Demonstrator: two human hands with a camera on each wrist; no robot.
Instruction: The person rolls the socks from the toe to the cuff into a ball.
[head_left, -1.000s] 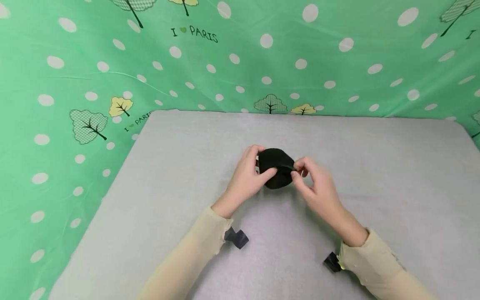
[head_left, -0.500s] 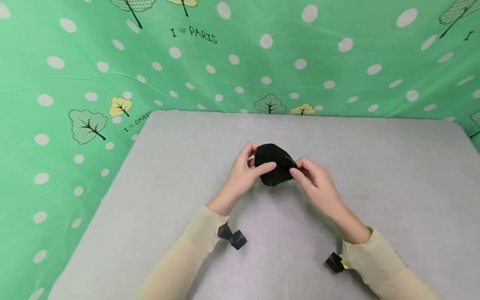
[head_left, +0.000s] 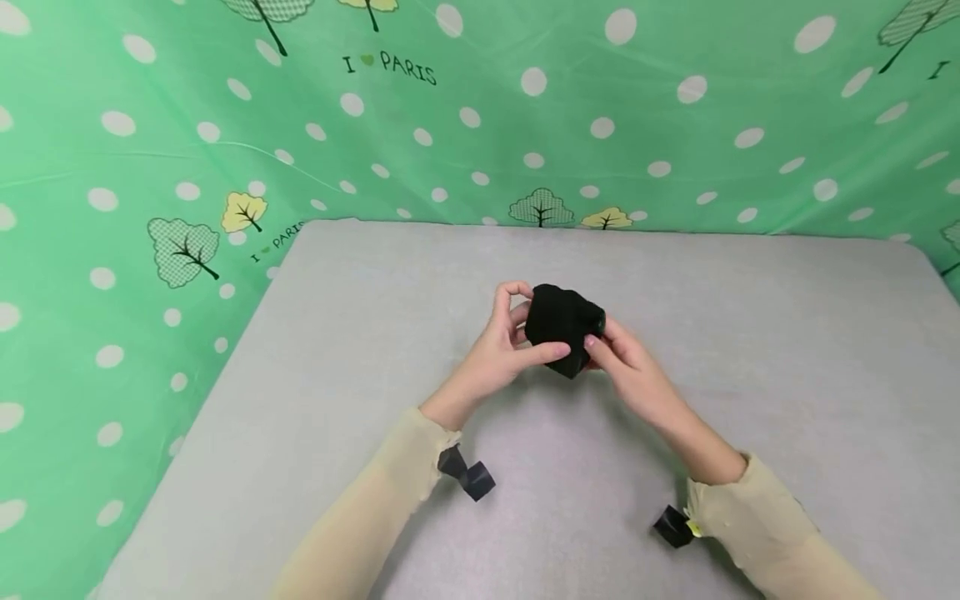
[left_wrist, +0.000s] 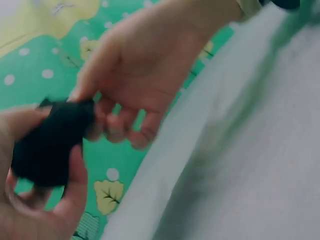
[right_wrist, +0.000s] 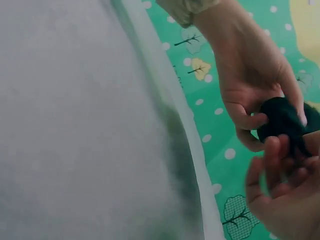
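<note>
A small black bundle of soft cloth is held up between both hands over the table. My left hand grips its left side, thumb across the front and the other fingers behind. On the right, my right hand pinches the bundle's edge between thumb and fingers. In the left wrist view the dark cloth is stretched a little between the two hands. The right wrist view shows the same cloth partly covered by fingers. Its exact kind I cannot tell.
A grey cloth-covered table spreads beneath the hands. Behind and to the left hangs a green curtain with white dots and trees. Small black camera mounts stick out from the sleeves at both wrists.
The cloth bundle has been turned; a fold that showed on its front is gone and its outline is more angular. The left thumb has slid lower across it. Both hands keep their hold.
</note>
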